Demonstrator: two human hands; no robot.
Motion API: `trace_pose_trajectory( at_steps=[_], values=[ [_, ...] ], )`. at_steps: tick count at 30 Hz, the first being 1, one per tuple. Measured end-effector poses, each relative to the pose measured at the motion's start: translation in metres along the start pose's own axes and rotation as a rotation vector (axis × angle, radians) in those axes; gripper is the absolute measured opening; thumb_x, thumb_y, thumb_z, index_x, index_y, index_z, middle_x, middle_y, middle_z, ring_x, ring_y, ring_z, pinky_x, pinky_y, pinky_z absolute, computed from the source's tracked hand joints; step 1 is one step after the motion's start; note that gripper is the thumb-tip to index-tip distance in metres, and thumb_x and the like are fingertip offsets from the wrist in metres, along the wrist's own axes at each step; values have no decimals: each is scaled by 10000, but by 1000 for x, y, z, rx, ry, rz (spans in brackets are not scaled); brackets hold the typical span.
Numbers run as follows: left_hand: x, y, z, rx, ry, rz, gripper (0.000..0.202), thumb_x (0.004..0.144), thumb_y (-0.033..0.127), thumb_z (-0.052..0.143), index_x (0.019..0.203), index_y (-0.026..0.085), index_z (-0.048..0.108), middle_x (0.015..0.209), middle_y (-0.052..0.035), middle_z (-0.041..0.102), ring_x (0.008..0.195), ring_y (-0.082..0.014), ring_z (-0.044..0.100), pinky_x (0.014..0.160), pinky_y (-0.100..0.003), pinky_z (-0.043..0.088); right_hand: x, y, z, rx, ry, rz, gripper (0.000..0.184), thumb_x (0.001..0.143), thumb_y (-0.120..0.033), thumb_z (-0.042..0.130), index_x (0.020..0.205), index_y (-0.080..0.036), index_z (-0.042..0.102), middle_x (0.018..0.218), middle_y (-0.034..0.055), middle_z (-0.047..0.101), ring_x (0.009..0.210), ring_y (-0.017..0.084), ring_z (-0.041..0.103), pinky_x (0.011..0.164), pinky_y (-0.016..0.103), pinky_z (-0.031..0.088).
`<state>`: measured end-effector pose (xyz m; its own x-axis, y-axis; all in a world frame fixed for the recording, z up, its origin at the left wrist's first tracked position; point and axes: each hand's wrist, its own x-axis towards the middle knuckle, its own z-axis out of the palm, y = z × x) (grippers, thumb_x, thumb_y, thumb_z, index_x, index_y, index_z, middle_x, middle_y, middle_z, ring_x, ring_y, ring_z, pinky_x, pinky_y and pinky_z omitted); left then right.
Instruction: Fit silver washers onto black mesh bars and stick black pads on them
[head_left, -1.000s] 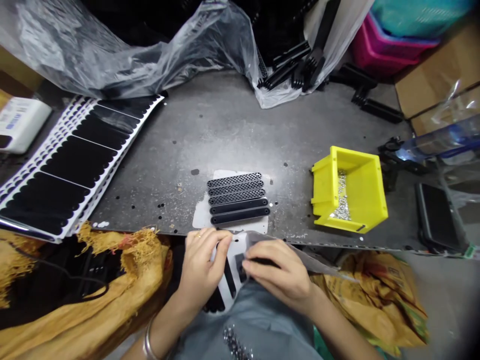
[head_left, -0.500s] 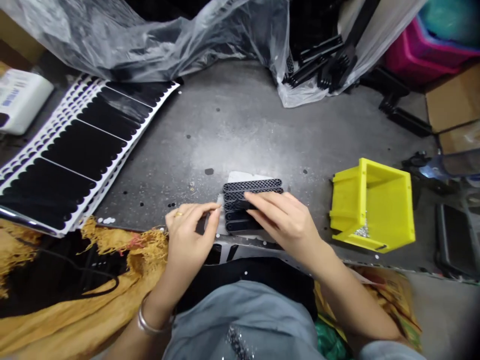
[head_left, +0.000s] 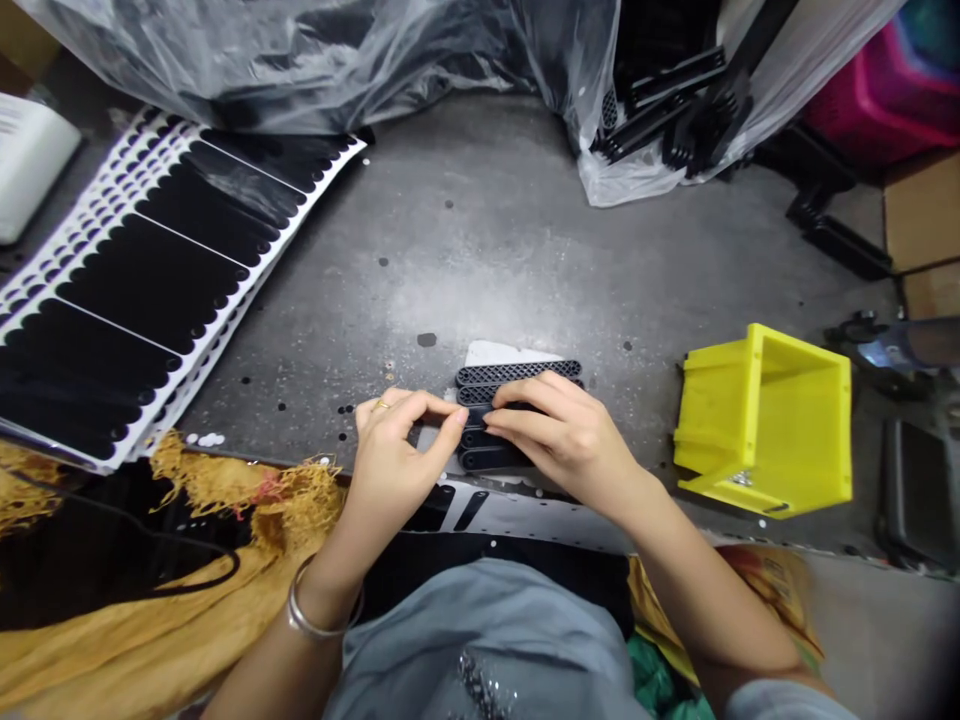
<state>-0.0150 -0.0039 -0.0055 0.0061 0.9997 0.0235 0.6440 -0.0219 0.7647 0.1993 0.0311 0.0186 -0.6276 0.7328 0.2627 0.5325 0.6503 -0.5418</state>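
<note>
Several narrow black plastic bars with rounded ends lie side by side at the table's front edge. The far ones, such as the lattice-faced bar (head_left: 519, 373), are uncovered; the nearest bar (head_left: 487, 459) has a smooth black face. Over a middle bar lies a thin black strip (head_left: 476, 417). My left hand (head_left: 401, 440) pinches at its left end, thumb and forefinger together. With thumb and fingertips closed, my right hand (head_left: 577, 435) holds the strip farther along and hides the bars' right part. A white sheet piece (head_left: 499, 352) shows beneath the bars.
Sheets of black strip stickers (head_left: 169, 260) are stacked at the left. At the right stands a yellow bin (head_left: 712, 410) with small metal pieces inside. Clear plastic bags (head_left: 337, 60) line the back, one around black parts (head_left: 675, 110). Another sticker sheet (head_left: 555, 520) hangs at the front edge.
The black strip has come down onto the middle bar, whose lattice was showing before. My left fingertips have moved right to the bar's end. The whole view has shifted slightly.
</note>
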Motion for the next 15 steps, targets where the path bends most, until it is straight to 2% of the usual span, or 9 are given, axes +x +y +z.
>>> trace_pose_trajectory(
  at_steps=[2, 4, 8, 12, 15],
  values=[
    [2, 0, -1, 0, -27, -5, 147, 957, 309, 664, 826, 249, 693, 862, 44, 759, 874, -185, 661, 946, -381, 345, -4, 0, -7, -26, 6, 18, 187, 1027, -274, 613, 1087, -189, 768, 1093, 112, 739, 917, 215, 641, 793, 377, 547],
    [3, 0, -2, -1, -49, -6, 169, 961, 303, 652, 805, 241, 674, 856, 44, 755, 871, -184, 657, 947, -378, 339, -12, 4, -19, -13, 25, 108, 204, 1002, -309, 659, 1134, -186, 757, 1098, 114, 725, 947, 220, 661, 818, 379, 557],
    [4, 0, -4, -14, -53, 6, 183, 961, 313, 645, 796, 239, 668, 850, 42, 748, 870, -180, 653, 950, -375, 334, -31, 20, -38, 169, 91, 329, 119, 988, -251, 685, 1079, -229, 760, 989, 44, 727, 884, 171, 693, 788, 321, 564],
    [5, -2, -3, -8, -43, 18, 186, 951, 327, 654, 788, 238, 671, 830, 41, 735, 852, -179, 655, 943, -376, 341, -39, 30, -36, 239, 152, 367, 102, 985, -214, 674, 1015, -238, 769, 959, 27, 740, 869, 165, 700, 781, 321, 566],
    [5, -5, -4, 10, -42, 32, 195, 952, 336, 657, 785, 235, 668, 825, 35, 732, 849, -184, 660, 945, -386, 360, -39, 32, -32, 268, 120, 357, 113, 988, -206, 668, 1024, -233, 771, 957, 26, 726, 872, 157, 692, 785, 317, 562]
  ],
)
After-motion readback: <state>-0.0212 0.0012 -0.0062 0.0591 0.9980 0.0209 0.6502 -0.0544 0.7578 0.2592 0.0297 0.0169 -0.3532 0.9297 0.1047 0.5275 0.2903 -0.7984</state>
